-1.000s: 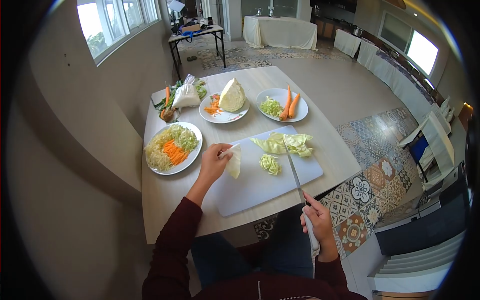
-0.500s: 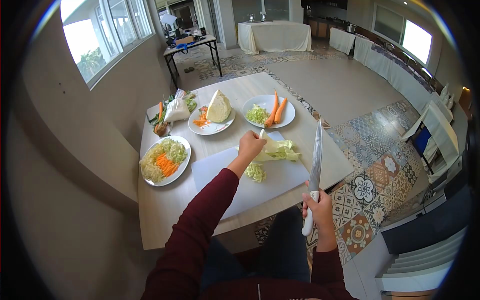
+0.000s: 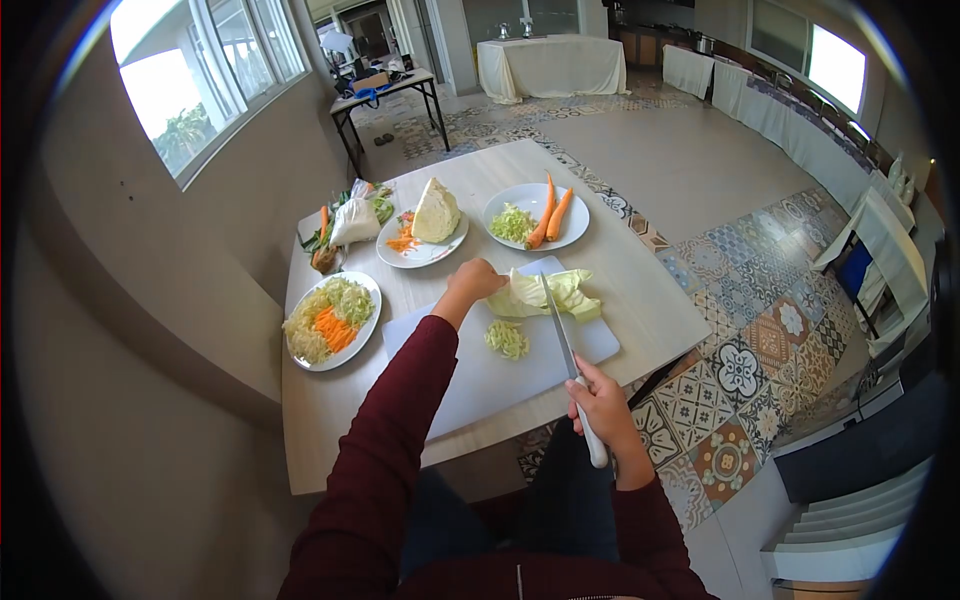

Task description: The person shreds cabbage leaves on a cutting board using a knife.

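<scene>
My left hand [image 3: 476,280] is closed on the left end of the pale green cabbage leaves [image 3: 570,293], which lie across the back of the white cutting board [image 3: 470,375]. In my right hand [image 3: 602,400] is a knife [image 3: 562,335] with a white handle; its blade points away from me and its tip is over the leaves. A small heap of shredded cabbage [image 3: 508,340] rests on the board between my hands, nearer the leaves.
Left of the board is a plate [image 3: 372,329] of shredded vegetables. Behind stand a plate [image 3: 402,262] with a cabbage wedge [image 3: 437,212] and another [image 3: 577,236] with carrots [image 3: 560,215] and shreds. A bag of white contents [image 3: 355,221] lies at the back left.
My left hand has carried a cabbage piece over to the leaves on the board. The knife, raised off to the right half a second ago, has come back left over the leaves.
</scene>
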`<state>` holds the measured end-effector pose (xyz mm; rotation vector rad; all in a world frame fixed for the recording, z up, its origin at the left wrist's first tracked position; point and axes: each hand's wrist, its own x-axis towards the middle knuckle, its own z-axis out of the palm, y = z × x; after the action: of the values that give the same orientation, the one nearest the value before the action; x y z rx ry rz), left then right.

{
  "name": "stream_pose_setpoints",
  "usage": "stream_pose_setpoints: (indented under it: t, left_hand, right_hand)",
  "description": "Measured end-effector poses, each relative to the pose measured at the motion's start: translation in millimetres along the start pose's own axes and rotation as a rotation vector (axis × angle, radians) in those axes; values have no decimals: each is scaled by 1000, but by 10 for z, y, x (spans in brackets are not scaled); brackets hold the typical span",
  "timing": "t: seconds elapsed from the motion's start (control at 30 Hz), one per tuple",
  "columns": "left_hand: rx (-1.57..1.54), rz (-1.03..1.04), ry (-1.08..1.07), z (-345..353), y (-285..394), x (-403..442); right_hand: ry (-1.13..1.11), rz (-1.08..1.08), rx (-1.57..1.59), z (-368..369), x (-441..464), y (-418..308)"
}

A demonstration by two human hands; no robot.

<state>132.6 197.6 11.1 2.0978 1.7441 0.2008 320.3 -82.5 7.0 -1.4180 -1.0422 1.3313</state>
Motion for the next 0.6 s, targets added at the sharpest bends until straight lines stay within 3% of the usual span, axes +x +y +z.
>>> stream_pose_setpoints:
  t: [0.2,0.3,0.4,0.5,0.6]
  left_hand:
    - [-232,229,60,-34,18,4]
    - [-228,533,354,28,164,-55]
    - [-137,525,429,-126,450,-297]
    - [-363,646,441,-158,523,-312]
    - [-774,580,277,-132,546,-267]
  right_hand:
    - [-6,20,-110,16,-127,-39]
    - [16,13,-156,30,-158,-69]
    - [40,-4,-198,19,-200,-82]
    - [43,-1,-238,-3,-235,-115]
    - [49,7,-258,-1,-276,-131]
